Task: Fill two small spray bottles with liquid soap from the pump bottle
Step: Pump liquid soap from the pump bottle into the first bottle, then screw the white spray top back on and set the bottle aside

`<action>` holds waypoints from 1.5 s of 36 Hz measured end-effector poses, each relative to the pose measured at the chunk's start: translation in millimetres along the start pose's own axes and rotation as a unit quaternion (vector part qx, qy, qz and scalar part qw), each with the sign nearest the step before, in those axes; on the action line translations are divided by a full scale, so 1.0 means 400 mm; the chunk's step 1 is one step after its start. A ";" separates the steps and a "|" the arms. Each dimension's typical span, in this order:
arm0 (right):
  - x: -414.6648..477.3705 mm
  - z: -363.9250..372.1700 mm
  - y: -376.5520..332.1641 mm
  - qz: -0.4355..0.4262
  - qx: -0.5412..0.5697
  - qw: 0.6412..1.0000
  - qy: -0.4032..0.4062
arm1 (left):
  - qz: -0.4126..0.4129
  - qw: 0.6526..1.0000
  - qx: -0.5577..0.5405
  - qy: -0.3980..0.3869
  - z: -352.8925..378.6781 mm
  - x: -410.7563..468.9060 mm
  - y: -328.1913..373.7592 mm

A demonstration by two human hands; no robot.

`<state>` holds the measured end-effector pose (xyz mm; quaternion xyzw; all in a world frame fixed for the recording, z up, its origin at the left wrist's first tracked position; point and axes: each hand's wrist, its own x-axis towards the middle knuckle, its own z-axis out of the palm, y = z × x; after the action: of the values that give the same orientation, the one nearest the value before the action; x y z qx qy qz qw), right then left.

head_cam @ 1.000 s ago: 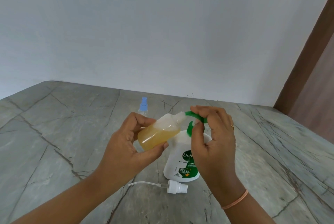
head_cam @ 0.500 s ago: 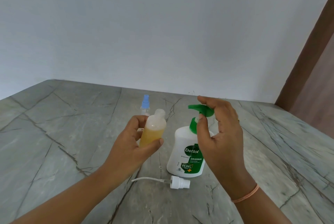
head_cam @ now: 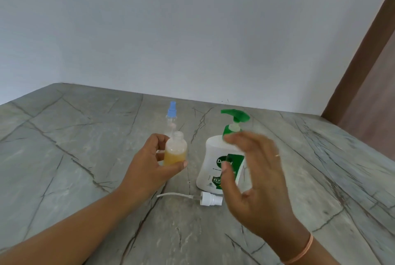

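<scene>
On the grey stone counter (head_cam: 64, 157) stands a white pump bottle (head_cam: 213, 157) with a green top; the right hand (head_cam: 256, 181) floats in front of it, blurry, fingers loose, holding nothing; the left hand (head_cam: 149, 168) grips a small bottle (head_cam: 175, 149), upright, no cap, half full of yellow soap; a blue-topped spray bottle (head_cam: 172, 115) stands just behind; a white spray top (head_cam: 210, 199) lies by the pump bottle.

Grey veined countertop (head_cam: 64, 157), white wall (head_cam: 171, 29), brown doorframe (head_cam: 361, 76)
</scene>
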<state>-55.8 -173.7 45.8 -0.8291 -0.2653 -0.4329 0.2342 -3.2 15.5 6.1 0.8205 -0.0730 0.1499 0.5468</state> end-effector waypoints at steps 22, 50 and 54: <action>-0.039 -0.002 -0.020 0.051 -0.139 0.897 -0.416 | -0.028 0.999 0.005 -0.030 0.007 -0.032 -0.029; 0.171 -0.078 -0.094 0.067 -0.169 0.917 -0.355 | -0.022 0.998 -0.016 -0.052 0.018 -0.035 -0.034; 0.194 -0.076 -0.101 0.039 -0.185 0.915 -0.357 | -0.019 0.998 -0.017 -0.051 0.018 -0.034 -0.032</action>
<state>-62.3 -143.8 133.5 -0.9665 -0.2143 -0.1399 -0.0168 -11.1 13.2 -12.2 0.8188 -0.0879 0.0966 0.5591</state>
